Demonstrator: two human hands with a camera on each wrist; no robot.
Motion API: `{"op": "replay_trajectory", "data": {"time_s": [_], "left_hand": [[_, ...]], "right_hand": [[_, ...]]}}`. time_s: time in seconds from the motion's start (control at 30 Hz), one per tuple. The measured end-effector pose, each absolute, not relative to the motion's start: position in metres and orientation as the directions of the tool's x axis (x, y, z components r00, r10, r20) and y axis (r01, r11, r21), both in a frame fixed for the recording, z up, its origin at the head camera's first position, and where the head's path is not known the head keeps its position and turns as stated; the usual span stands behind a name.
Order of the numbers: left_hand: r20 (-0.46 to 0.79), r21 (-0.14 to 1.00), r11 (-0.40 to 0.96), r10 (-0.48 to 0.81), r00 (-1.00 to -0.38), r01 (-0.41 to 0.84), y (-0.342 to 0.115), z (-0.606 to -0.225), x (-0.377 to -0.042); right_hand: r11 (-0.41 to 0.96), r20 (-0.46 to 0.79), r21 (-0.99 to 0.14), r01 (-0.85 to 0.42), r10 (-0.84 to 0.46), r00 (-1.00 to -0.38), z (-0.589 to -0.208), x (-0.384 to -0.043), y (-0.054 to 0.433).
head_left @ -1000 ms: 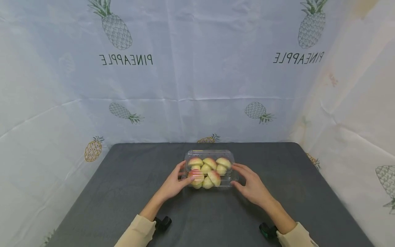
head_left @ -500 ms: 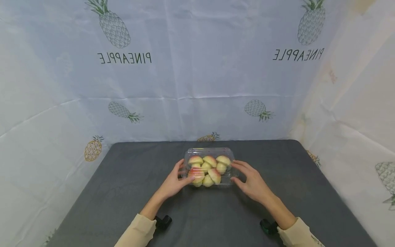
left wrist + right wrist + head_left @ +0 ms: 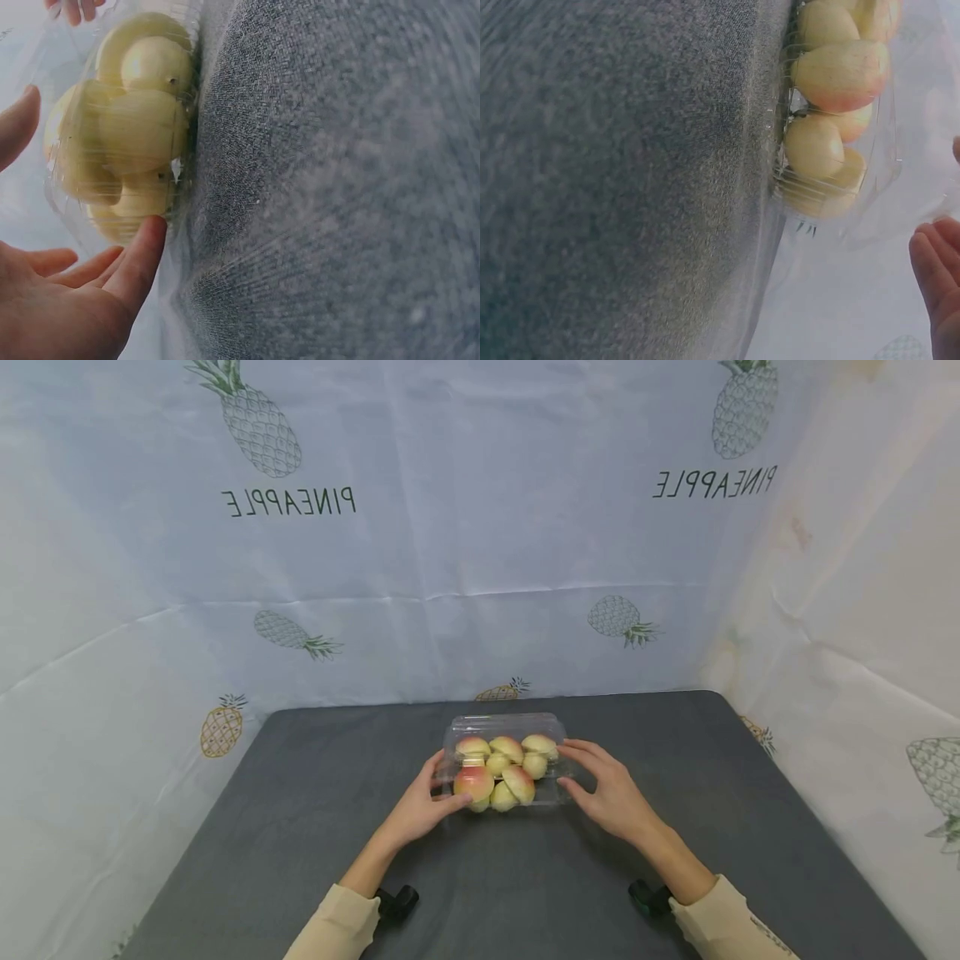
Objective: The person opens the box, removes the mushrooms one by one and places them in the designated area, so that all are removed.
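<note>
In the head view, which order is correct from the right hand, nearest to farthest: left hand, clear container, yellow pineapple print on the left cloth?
1. Clear container: just left of the right hand.
2. Left hand: at the container's left end.
3. Yellow pineapple print: farther left, on the left cloth.

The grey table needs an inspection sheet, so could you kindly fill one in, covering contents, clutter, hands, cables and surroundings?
Surface: grey table, textured like cloth.
Job's things: clear plastic clamshell box resting on it, holding yellow, red-tinged fruit-like pieces.
Clutter: nothing seen.
Hands: left hand at the box's left end, right hand at its right end, each with thumb and fingers spread.
Cables: nothing seen.
Surroundings: white fabric sheet behind, with pineapple prints and mirrored lettering; black devices at both wrists.
</note>
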State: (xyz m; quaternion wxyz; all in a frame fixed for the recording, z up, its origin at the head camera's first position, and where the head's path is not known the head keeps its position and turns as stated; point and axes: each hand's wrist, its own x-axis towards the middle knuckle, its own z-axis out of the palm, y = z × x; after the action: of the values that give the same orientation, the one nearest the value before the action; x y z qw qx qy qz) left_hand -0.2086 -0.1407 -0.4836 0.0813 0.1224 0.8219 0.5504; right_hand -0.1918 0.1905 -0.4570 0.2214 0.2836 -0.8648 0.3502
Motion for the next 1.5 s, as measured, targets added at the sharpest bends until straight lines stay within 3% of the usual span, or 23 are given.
{"op": "replay_trajectory", "data": {"time_s": [0.3, 0.83, 1.5], "left_hand": [[-0.002, 0.914, 0.388, 0.297, -0.955, 0.119, -0.139, -0.485, -0.213], [-0.007, 0.920, 0.377, 0.298, -0.955, 0.111, -0.143, -0.482, -0.210], [-0.001, 0.899, 0.413, 0.332, -0.943, 0.145, -0.148, -0.483, -0.205]], "right_hand": [[0.593, 0.598, -0.497, -0.633, -0.295, -0.745, -0.457, -0.193, 0.189], [0.556, 0.668, -0.490, -0.672, -0.256, -0.699, -0.453, -0.202, 0.184], [0.528, 0.688, -0.526, -0.666, -0.195, -0.699, -0.441, -0.206, 0.182]]}}
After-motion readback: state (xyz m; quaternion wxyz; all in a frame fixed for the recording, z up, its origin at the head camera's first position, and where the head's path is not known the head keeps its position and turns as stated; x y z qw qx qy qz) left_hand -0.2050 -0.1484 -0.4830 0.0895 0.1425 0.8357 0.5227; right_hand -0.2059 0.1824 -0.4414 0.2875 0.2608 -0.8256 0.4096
